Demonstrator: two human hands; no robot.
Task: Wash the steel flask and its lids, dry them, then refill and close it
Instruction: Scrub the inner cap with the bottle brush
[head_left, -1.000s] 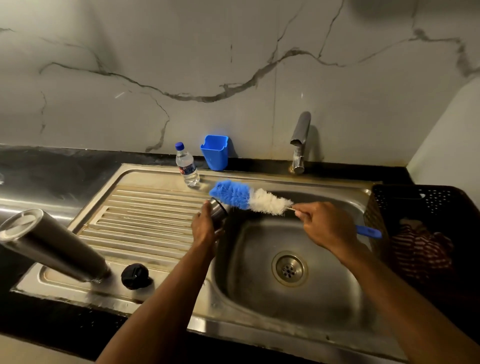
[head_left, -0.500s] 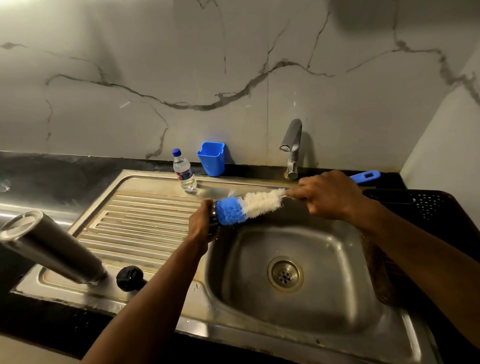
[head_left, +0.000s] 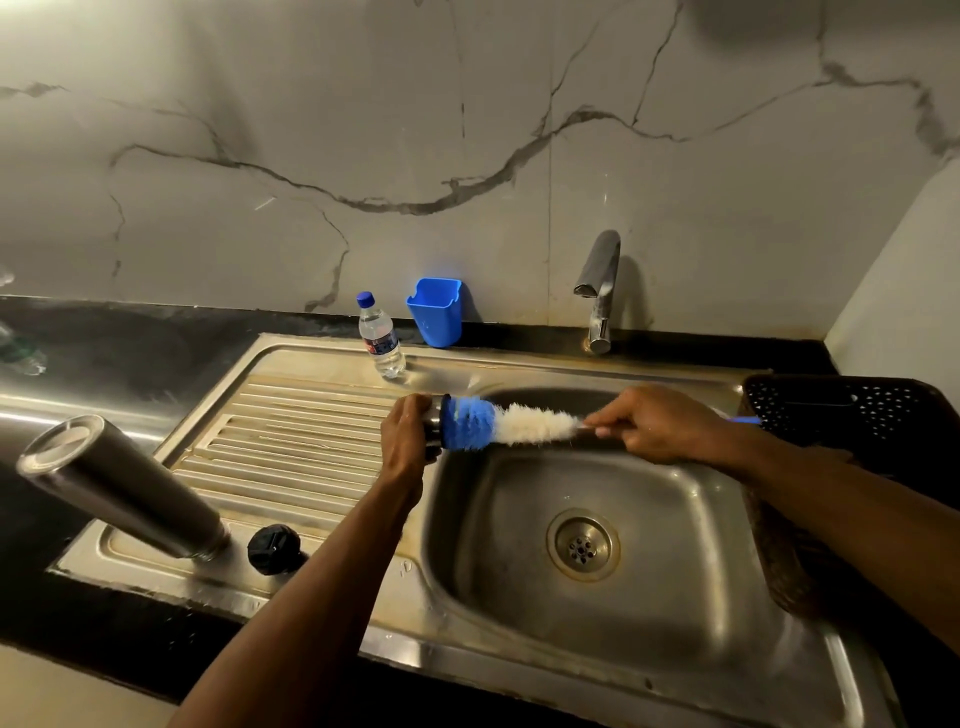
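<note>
Over the sink basin (head_left: 597, 613): left hand (head_left: 408, 441) grips a small steel lid (head_left: 432, 427), right hand (head_left: 660, 423) holds a bottle brush (head_left: 498, 423) by its handle, blue bristle end pressed into the lid. Left of basin, on drainboard (head_left: 291, 452): steel flask (head_left: 119, 486) inverted, black cap (head_left: 274, 549) just beside it. Behind basin: tap (head_left: 600, 291), blue cup (head_left: 435, 310), water bottle (head_left: 381, 338). Right of basin: black basket (head_left: 852, 415).

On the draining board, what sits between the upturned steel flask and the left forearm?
In the head view, a small round black plastic lid lies on the board between the inverted steel flask and the left forearm, touching neither.
</note>
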